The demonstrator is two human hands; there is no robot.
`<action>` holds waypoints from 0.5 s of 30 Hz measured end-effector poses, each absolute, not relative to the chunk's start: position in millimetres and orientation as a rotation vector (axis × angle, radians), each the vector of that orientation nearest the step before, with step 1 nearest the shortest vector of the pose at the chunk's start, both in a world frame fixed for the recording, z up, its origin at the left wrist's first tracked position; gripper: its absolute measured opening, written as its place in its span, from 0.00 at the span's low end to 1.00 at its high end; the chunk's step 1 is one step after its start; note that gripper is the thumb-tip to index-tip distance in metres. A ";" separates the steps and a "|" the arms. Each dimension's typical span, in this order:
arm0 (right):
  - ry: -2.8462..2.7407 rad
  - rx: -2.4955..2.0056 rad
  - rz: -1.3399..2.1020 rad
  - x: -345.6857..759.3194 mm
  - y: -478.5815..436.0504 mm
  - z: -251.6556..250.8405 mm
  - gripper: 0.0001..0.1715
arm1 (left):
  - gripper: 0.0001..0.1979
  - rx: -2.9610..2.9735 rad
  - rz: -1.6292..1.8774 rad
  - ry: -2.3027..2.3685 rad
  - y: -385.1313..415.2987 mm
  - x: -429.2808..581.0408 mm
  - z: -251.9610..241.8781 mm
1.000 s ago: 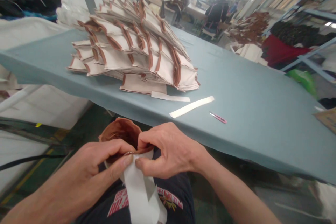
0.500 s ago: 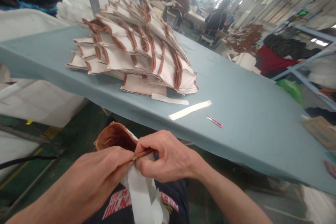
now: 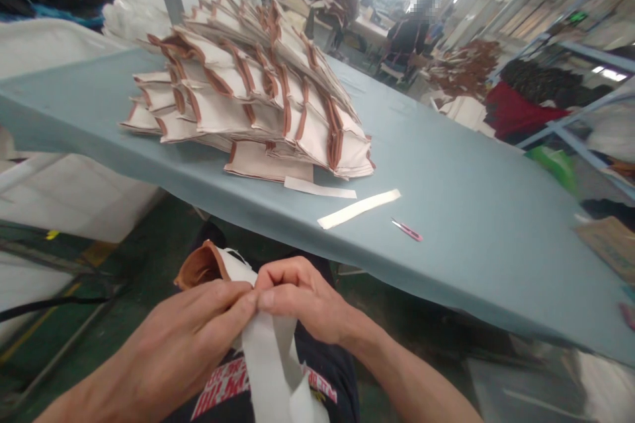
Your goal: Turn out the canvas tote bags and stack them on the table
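Observation:
In my lap lies a white fabric piece with a brown lining (image 3: 201, 266), its open end gaping to the left. My left hand (image 3: 196, 324) pinches its edge between thumb and fingers. Right against it, my right hand (image 3: 302, 301) is closed on the same edge, the fingertips of both hands meeting. Below the hands hangs a white strip-like part (image 3: 265, 357), over dark clothing with red lettering. The exact spot being pinched is hidden by my fingers.
A blue-covered table (image 3: 446, 211) stands ahead. On it are a large stack of white pieces with brown edges (image 3: 258, 92), two pale strips (image 3: 360, 208) and small pink-handled thread snips (image 3: 407, 229). A person (image 3: 409, 36) sits farther back. Shelves with fabric (image 3: 536, 92) stand right.
My hands have rolled the pinched edge over, so less brown lining shows between my fingers. The open end has sunk a little, and more white fabric shows behind my hands.

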State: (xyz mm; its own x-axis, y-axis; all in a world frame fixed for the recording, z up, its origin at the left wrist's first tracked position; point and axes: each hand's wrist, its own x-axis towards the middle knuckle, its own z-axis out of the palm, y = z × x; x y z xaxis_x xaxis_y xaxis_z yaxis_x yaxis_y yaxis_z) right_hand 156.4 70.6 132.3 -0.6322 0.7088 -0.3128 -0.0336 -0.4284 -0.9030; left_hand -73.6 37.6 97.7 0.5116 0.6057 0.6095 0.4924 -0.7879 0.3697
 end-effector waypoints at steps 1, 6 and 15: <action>-1.312 -1.002 2.078 156.8 70.7 131.2 0.18 | 0.16 2.651 1.117 0.914 39.8 -70.4 99.7; -1.543 -1.059 1.911 163.9 67.7 136.1 0.09 | 0.18 2.426 1.081 0.942 32.1 -59.0 108.0; -2.050 -0.731 0.962 174.0 61.8 142.7 0.05 | 0.18 2.073 0.658 0.886 40.5 -69.0 126.0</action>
